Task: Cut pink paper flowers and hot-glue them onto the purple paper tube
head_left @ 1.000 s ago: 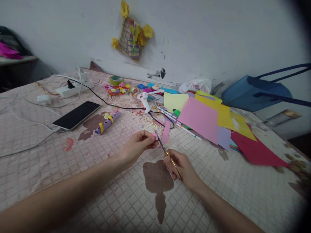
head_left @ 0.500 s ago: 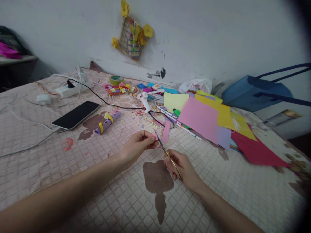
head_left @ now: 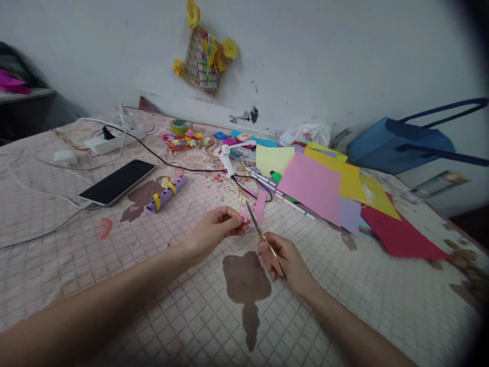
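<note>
Left hand pinches small pink paper scrap; right hand grips gold-handled scissors

We look from head height, forward and steeply down over the near edge of the quilted bed cover, close above the left hand and right hand, across to its far edge at the white wall.

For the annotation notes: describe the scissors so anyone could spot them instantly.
Find the brown stain on the checked cloth. Just above it, the right hand holds the scissors: slim, gold-handled, tips pointing up beside the pink scrap in the left hand.
</note>
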A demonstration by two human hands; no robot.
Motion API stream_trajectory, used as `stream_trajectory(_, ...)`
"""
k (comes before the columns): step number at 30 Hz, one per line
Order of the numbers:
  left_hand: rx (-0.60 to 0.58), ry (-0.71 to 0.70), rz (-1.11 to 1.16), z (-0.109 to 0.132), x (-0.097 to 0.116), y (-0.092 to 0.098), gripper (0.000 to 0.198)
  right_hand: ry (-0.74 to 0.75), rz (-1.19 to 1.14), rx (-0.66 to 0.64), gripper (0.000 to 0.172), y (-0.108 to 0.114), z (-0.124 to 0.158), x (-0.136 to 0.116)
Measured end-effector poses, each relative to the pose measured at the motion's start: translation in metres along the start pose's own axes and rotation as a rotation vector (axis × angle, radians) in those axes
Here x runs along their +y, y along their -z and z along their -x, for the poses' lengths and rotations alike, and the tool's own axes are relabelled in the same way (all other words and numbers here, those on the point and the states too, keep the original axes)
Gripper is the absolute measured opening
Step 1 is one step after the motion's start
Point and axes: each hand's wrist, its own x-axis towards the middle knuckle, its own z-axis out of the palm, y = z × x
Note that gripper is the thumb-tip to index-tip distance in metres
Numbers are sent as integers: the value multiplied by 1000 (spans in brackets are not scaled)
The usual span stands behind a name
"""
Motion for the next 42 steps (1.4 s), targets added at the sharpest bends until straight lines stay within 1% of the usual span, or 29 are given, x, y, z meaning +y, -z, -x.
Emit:
stream_trajectory(4,-77,77,-94,2,0,-1,20,-29,-60,44,40,3,-3,-2)
stream_trajectory(8,-137,111,-243,6,1,-6,20,52,-87,80,29,6,-5,-3)
stream_trajectory(11,-174,130,-288,7,2,-8,20,79,-111,102,22,7,-6,-1)
stream_trajectory(18,-239,67,-436,8,-3,-7,20,87,-91,113,16,2,-5,-4)
stream_trajectory(24,-239,61,-474,7,-7,-6,21,95,-68,102,11,2,-4,-6)
stream_trajectory(37,-244,38,-517,5,-8,-2,21,93,-55,89,10,-1,-3,-6)
stream_trajectory(42,-229,26,-543,4,-10,-2,24,96,-47,107,10,-2,-3,-4)
